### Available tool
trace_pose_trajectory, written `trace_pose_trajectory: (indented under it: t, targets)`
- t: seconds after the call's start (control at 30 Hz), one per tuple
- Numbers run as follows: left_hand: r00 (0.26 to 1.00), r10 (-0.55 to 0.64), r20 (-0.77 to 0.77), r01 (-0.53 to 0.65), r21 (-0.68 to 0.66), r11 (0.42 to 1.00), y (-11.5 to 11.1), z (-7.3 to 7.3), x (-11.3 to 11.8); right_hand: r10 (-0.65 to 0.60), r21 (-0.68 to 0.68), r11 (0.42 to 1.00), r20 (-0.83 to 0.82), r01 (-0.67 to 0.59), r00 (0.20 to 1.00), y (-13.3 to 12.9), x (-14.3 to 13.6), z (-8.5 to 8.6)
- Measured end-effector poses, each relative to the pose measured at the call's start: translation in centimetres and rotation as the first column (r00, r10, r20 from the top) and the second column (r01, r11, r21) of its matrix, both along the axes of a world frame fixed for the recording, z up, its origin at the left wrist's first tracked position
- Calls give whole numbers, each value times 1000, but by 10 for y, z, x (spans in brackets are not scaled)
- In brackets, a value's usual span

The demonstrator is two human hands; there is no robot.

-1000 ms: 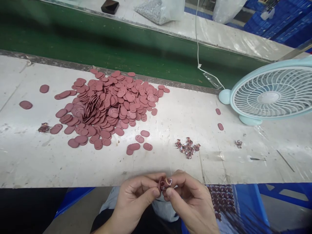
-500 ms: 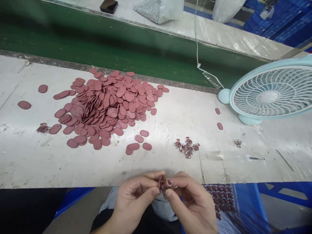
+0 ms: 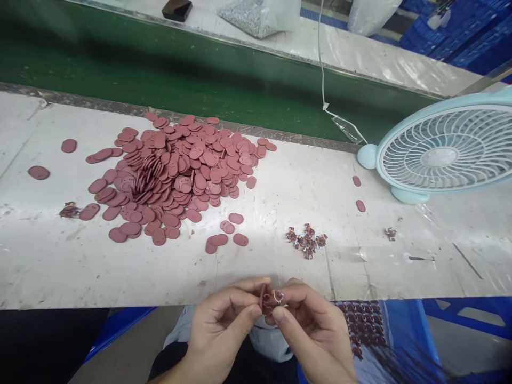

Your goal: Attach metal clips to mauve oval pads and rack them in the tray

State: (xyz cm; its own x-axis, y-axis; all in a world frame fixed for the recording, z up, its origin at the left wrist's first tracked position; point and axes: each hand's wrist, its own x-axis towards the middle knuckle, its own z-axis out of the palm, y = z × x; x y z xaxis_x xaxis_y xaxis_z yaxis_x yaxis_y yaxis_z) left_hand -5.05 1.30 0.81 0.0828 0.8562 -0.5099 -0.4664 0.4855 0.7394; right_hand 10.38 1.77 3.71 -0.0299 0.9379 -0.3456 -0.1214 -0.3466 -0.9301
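At the front edge of the table, my left hand [image 3: 222,326] pinches a reddish-brown oval disc [image 3: 263,296] on edge between thumb and fingers. Close against it, my right hand [image 3: 314,328] grips a small dark-red figurine [image 3: 273,300] with a gold-coloured band. The two parts meet or nearly meet; fingertips hide the exact contact. Beyond my hands lies a cluster of similar small figurines [image 3: 307,241]. A large heap of oval discs [image 3: 192,165] spreads over the table's left half, with several loose ones in front of it.
A light-blue fan [image 3: 440,157] stands at the right, its cord [image 3: 322,69] running to the back. A thin pointed tool [image 3: 420,259] lies at the right. Below the table edge, a blue crate [image 3: 408,330] sits beside rows of figurines [image 3: 364,322]. A green strip [image 3: 168,69] runs behind the table.
The figurine has turned slightly between my fingers, and more of it shows beside the disc. Both hands stay in nearly the same place.
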Motion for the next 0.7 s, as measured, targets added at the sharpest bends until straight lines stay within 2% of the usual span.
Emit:
trace_pose_trajectory:
  t: [0.13,0.27,0.47,0.7]
  targets:
    - [998,29,-54,-26,55,998,-1,-4,1,-6,7,1000,-24,7,1000,0,-2,1]
    - [998,13,-56,-5,147,989,-3,-10,0,-32,-14,999,-27,32,999,-1,-4,0]
    - [997,10,-77,3,174,985,-3,-11,-1,-29,-6,1000,-32,28,999,-3,-4,-2]
    - [996,29,-84,-9,236,972,-5,-14,1,-41,-60,997,-53,38,998,0,-8,1]
